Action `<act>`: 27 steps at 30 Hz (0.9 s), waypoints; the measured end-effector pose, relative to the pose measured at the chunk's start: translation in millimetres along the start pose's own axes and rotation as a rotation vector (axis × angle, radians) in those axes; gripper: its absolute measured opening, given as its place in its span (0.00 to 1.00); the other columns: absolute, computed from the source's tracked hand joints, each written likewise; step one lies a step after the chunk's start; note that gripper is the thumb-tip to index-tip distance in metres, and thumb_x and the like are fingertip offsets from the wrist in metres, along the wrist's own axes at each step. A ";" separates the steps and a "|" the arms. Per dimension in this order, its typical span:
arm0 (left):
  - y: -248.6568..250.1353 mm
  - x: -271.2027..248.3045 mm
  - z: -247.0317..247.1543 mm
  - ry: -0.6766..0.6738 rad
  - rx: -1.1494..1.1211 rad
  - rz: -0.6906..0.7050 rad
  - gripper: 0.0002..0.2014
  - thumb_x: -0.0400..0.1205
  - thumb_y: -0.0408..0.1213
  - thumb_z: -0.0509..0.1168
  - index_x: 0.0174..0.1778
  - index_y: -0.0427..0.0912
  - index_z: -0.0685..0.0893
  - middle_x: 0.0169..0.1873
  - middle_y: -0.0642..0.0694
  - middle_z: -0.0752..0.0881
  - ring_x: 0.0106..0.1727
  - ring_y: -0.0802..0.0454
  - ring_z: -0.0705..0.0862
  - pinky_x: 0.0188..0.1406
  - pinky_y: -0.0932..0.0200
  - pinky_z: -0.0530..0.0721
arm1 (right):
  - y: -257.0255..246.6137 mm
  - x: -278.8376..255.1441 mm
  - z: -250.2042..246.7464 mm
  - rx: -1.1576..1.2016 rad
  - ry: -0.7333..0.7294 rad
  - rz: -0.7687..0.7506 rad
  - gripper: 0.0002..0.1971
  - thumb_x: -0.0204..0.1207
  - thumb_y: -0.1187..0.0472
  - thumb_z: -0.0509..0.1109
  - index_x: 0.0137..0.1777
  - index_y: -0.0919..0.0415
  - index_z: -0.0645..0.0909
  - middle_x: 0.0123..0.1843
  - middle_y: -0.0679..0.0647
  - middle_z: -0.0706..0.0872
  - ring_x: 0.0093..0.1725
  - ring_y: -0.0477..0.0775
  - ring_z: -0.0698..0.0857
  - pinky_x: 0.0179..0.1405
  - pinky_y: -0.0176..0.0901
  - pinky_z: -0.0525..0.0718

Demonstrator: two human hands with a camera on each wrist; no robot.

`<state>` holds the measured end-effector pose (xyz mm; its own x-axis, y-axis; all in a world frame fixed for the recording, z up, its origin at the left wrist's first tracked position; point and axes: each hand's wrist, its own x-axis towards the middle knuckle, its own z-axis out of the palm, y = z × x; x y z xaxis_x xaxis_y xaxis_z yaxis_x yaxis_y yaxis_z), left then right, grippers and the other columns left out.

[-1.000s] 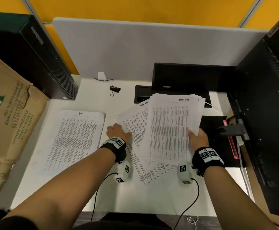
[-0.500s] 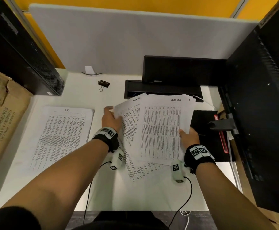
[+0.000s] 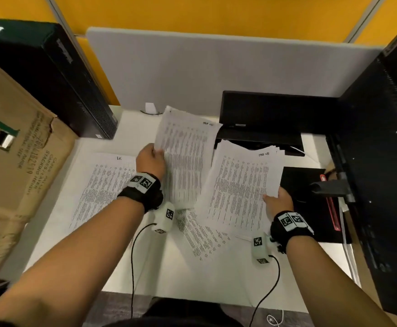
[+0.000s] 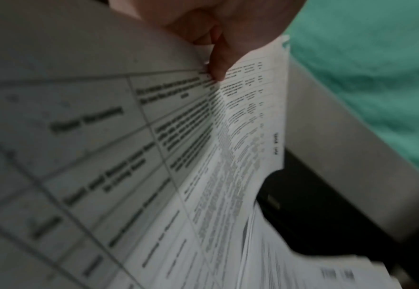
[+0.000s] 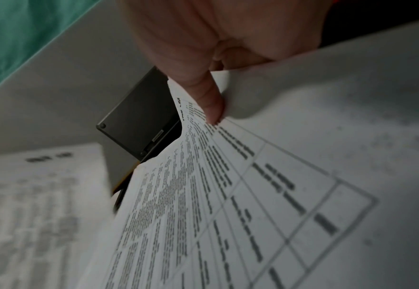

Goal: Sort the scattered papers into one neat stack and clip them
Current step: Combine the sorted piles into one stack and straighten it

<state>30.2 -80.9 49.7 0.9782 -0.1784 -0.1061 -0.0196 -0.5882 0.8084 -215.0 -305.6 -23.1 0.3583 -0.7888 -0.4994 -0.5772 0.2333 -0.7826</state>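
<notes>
My left hand (image 3: 151,159) pinches the left edge of a printed sheet (image 3: 188,156) and holds it lifted above the desk; the thumb (image 4: 218,64) lies on its top face. My right hand (image 3: 278,201) grips the right edge of a fanned bundle of printed papers (image 3: 240,187), thumb (image 5: 208,97) on top. Another printed sheet (image 3: 202,237) lies flat on the desk beneath both. A separate sheet (image 3: 103,185) lies flat at the left, partly under my left forearm. The binder clip is hidden behind the lifted sheet.
A cardboard box (image 3: 15,161) and a black computer tower (image 3: 58,79) stand at the left. A black stand (image 3: 263,121) sits at the back, a large black monitor (image 3: 386,161) at the right, a black pad (image 3: 308,204) under it. A grey divider (image 3: 216,72) closes the back.
My left hand has taken hold of one sheet and lifted it up and away to the left of the bundle. The right hand still holds its bundle.
</notes>
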 end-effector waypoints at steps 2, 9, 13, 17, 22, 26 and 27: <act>18.7 17.0 -27.8 0.114 -0.021 0.054 0.10 0.83 0.33 0.58 0.51 0.32 0.82 0.48 0.35 0.85 0.49 0.41 0.83 0.52 0.50 0.83 | -3.3 -2.0 -2.8 -0.001 0.006 -0.004 0.17 0.81 0.71 0.65 0.68 0.63 0.80 0.59 0.56 0.86 0.55 0.57 0.84 0.51 0.43 0.79; 49.4 15.6 -68.6 0.126 -0.275 -0.013 0.06 0.82 0.34 0.59 0.45 0.40 0.81 0.35 0.48 0.79 0.37 0.52 0.76 0.29 0.69 0.73 | -14.9 -2.8 -17.9 0.115 0.009 -0.024 0.14 0.81 0.70 0.67 0.64 0.60 0.83 0.57 0.59 0.88 0.48 0.57 0.87 0.46 0.45 0.83; 34.3 -19.3 -25.4 -0.134 -0.164 -0.131 0.14 0.86 0.37 0.58 0.60 0.29 0.76 0.51 0.42 0.82 0.54 0.44 0.79 0.52 0.61 0.77 | -17.8 -8.3 -17.3 0.165 -0.011 -0.029 0.15 0.80 0.70 0.67 0.65 0.59 0.82 0.58 0.59 0.89 0.54 0.61 0.88 0.53 0.51 0.85; 1.8 -43.2 21.0 -0.373 -0.098 -0.213 0.19 0.85 0.39 0.58 0.67 0.31 0.75 0.66 0.38 0.80 0.66 0.40 0.79 0.66 0.48 0.77 | -18.9 -19.0 -14.0 0.248 -0.048 -0.023 0.17 0.80 0.70 0.67 0.66 0.57 0.82 0.58 0.57 0.89 0.55 0.59 0.88 0.58 0.56 0.85; -6.3 -59.5 39.2 -0.396 -0.095 -0.174 0.07 0.86 0.35 0.56 0.42 0.38 0.69 0.35 0.45 0.71 0.38 0.50 0.71 0.28 0.62 0.65 | -20.3 -35.7 -3.5 0.310 -0.172 -0.040 0.15 0.78 0.66 0.72 0.62 0.52 0.85 0.54 0.54 0.92 0.55 0.59 0.90 0.58 0.60 0.86; -7.8 -55.0 36.4 -0.413 -0.050 -0.153 0.08 0.86 0.35 0.55 0.58 0.35 0.71 0.45 0.44 0.78 0.47 0.47 0.76 0.42 0.59 0.74 | -22.7 -45.5 8.3 0.321 -0.259 -0.032 0.10 0.84 0.59 0.65 0.61 0.50 0.83 0.57 0.54 0.91 0.56 0.57 0.90 0.60 0.56 0.85; -8.7 -54.6 35.6 -0.410 -0.048 -0.156 0.11 0.86 0.34 0.55 0.63 0.35 0.70 0.49 0.42 0.79 0.49 0.46 0.78 0.46 0.57 0.75 | -23.0 -46.0 10.5 0.317 -0.258 -0.011 0.10 0.86 0.54 0.61 0.61 0.49 0.82 0.59 0.53 0.90 0.58 0.55 0.88 0.65 0.56 0.82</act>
<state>-30.4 -94.1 27.8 0.8056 -0.3940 -0.4425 0.1413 -0.5976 0.7893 -210.5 -268.7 13.9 0.5588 -0.6329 -0.5360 -0.3324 0.4212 -0.8439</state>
